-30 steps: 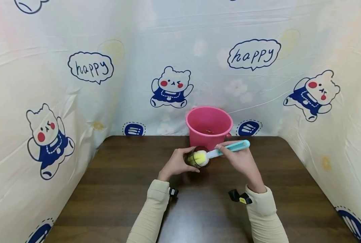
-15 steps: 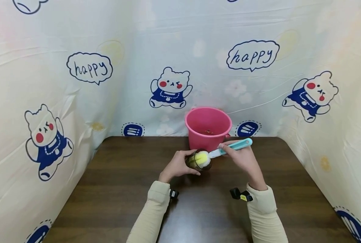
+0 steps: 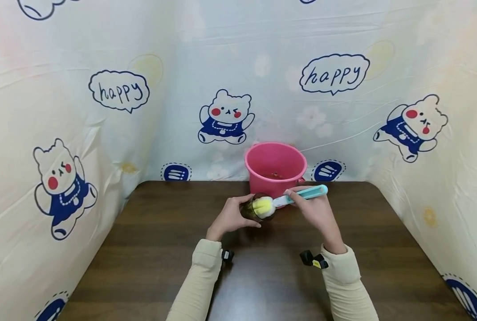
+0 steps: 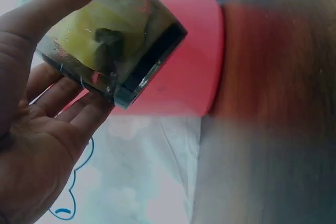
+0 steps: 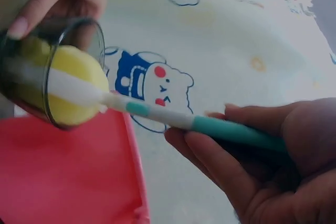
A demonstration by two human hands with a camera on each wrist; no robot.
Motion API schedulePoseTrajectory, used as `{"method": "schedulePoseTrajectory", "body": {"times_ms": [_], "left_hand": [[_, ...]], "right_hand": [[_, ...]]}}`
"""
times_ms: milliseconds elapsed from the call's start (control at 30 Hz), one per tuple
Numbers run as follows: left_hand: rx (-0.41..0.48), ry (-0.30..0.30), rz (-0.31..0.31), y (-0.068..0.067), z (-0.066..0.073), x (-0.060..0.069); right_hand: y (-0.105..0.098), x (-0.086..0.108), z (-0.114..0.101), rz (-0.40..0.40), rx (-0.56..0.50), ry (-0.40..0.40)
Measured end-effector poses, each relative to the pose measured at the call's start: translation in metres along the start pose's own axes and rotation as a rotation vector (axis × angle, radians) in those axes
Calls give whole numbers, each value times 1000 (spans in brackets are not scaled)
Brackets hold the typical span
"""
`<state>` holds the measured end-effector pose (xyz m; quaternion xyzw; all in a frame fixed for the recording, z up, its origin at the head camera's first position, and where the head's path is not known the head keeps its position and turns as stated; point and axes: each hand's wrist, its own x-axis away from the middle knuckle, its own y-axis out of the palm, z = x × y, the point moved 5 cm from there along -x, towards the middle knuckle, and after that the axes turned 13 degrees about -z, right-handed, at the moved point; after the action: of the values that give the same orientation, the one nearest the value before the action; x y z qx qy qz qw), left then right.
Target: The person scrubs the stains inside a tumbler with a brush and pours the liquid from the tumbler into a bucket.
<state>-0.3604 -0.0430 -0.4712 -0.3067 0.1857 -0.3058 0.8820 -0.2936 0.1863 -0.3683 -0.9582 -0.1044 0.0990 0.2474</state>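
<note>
One brush (image 5: 160, 115), long axis left–right, sponge (image 3: 263, 207) leftward, partly inside a tilted glass (image 4: 121, 45), mouth rightward; handle (image 3: 313, 192) pinched by curled right hand (image 3: 318, 213), glass gripped in wide-spread left hand (image 3: 231, 218).

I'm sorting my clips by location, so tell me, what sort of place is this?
Probably a small staged filming booth, though that's a guess: bear-printed cloth hangs on three sides of a dark wood-look table, with two black wrist-worn devices in view.
</note>
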Motion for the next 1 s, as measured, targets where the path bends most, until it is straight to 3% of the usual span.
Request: {"method": "schedulePoseTrajectory", "body": {"times_ms": [167, 367, 500, 600, 733, 833, 933, 1000], "left_hand": [[-29, -45, -22, -1, -5, 2], [-12, -17, -21, -2, -3, 0], [-30, -34, -27, -1, -3, 0], [-42, -52, -33, 1, -4, 2], [-32, -46, -21, 0, -3, 2], [-22, -41, -16, -1, -2, 1], [-26, -42, -31, 0, -3, 0], [-37, -42, -42, 0, -4, -1]], "right_hand": [[10, -1, -6, -115, -10, -62], [5, -4, -3, 15, -21, -19], [7, -5, 0, -44, -2, -18], [9, -7, 1, -99, -55, -45], [5, -11, 7, -36, -135, -29], [3, -12, 11, -12, -81, -1], [4, -12, 10, -79, 0, -9], [4, -10, 9, -130, -1, -23]]}}
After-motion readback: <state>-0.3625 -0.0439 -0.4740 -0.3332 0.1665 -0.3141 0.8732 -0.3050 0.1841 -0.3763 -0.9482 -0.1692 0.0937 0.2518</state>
